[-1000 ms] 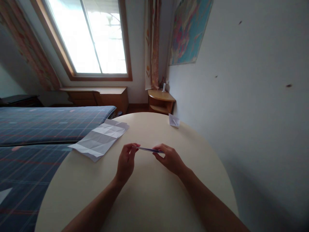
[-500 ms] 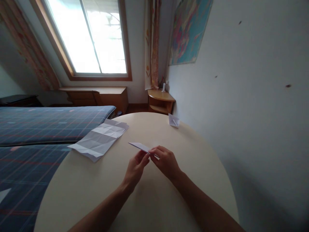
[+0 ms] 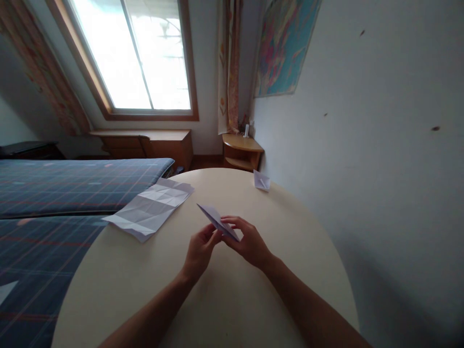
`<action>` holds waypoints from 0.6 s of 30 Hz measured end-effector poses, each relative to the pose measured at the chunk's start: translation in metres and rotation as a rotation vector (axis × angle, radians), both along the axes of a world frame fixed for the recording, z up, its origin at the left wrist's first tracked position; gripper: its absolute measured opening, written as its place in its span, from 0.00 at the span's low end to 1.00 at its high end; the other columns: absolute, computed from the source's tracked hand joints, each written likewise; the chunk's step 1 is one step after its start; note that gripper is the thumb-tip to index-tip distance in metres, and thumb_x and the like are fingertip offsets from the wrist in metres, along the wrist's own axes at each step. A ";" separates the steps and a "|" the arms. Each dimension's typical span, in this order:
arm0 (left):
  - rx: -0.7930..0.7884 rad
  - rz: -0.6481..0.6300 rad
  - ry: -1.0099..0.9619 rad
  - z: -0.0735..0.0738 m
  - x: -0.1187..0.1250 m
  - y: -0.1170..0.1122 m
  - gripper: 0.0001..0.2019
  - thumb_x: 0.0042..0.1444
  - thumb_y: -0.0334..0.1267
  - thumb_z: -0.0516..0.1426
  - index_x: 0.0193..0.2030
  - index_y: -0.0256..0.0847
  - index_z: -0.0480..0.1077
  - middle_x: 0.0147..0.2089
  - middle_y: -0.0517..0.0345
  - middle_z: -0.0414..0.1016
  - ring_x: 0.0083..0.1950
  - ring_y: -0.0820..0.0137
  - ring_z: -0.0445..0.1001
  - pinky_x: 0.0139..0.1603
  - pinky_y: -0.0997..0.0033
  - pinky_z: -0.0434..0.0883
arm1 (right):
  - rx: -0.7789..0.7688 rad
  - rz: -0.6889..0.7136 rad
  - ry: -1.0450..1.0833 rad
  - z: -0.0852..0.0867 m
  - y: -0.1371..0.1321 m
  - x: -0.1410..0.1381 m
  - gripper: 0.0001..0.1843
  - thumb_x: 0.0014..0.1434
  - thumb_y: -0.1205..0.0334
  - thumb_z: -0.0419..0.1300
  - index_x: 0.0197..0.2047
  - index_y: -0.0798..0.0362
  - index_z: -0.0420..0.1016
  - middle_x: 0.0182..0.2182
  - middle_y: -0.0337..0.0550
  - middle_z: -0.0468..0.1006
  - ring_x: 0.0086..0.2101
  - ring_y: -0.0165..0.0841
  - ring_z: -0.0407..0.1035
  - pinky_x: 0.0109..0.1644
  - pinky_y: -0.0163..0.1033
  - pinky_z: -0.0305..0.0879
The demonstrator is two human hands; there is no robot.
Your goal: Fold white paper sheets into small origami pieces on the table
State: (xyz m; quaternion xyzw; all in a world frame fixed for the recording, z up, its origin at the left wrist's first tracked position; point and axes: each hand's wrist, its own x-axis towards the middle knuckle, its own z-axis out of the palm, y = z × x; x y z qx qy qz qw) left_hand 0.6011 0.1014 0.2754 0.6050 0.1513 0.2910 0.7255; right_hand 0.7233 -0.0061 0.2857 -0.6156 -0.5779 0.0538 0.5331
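A small folded piece of white paper is held above the round cream table, its pointed end up and to the left. My left hand pinches its lower edge with fingers together. My right hand grips the paper's right end, thumb and fingers closed on it. The two hands touch at the middle of the table.
A creased sheet of white paper lies at the table's back left edge. A small folded paper shape sits at the far edge by the wall. A plaid bed is left, a wooden corner shelf behind.
My left hand slid right along the paper to meet my right hand. The paper tipped from flat and edge-on to slanting, its free point rising up and left.
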 end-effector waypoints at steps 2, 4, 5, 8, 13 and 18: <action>0.012 0.019 0.035 0.000 0.000 0.001 0.22 0.51 0.49 0.65 0.49 0.37 0.76 0.45 0.51 0.82 0.44 0.63 0.79 0.48 0.65 0.75 | 0.005 0.007 0.083 0.000 0.000 0.001 0.20 0.58 0.61 0.64 0.54 0.47 0.72 0.52 0.46 0.76 0.51 0.38 0.72 0.51 0.44 0.73; 0.046 0.033 0.073 -0.002 -0.001 0.002 0.22 0.52 0.50 0.64 0.48 0.37 0.76 0.44 0.52 0.82 0.43 0.63 0.80 0.46 0.66 0.76 | -0.016 -0.014 0.152 0.001 0.000 0.002 0.19 0.59 0.59 0.64 0.54 0.49 0.72 0.51 0.46 0.77 0.48 0.37 0.73 0.49 0.44 0.74; 0.066 0.038 0.088 -0.002 -0.001 0.002 0.21 0.53 0.50 0.63 0.47 0.37 0.76 0.43 0.52 0.82 0.42 0.64 0.80 0.44 0.66 0.76 | -0.034 -0.029 0.180 0.001 0.000 0.003 0.18 0.60 0.58 0.63 0.53 0.49 0.72 0.51 0.47 0.77 0.46 0.37 0.74 0.49 0.44 0.74; 0.124 0.054 0.118 -0.004 -0.001 0.003 0.19 0.54 0.51 0.61 0.43 0.37 0.76 0.39 0.54 0.82 0.36 0.66 0.79 0.40 0.67 0.76 | -0.090 -0.084 0.265 0.001 0.000 0.005 0.16 0.63 0.56 0.59 0.52 0.51 0.72 0.47 0.47 0.79 0.42 0.36 0.75 0.44 0.43 0.75; 0.214 0.118 0.190 -0.003 -0.002 0.004 0.16 0.53 0.50 0.61 0.37 0.36 0.75 0.31 0.56 0.79 0.30 0.69 0.76 0.30 0.73 0.72 | -0.130 -0.115 0.296 -0.002 0.002 0.003 0.15 0.62 0.59 0.58 0.51 0.52 0.72 0.42 0.45 0.80 0.36 0.34 0.76 0.38 0.40 0.75; 0.225 0.149 0.201 -0.002 -0.002 0.005 0.15 0.51 0.49 0.62 0.35 0.36 0.75 0.29 0.56 0.78 0.29 0.69 0.74 0.28 0.74 0.68 | -0.143 -0.092 0.288 -0.002 0.002 -0.002 0.16 0.60 0.62 0.59 0.52 0.51 0.72 0.44 0.45 0.80 0.37 0.34 0.75 0.38 0.39 0.73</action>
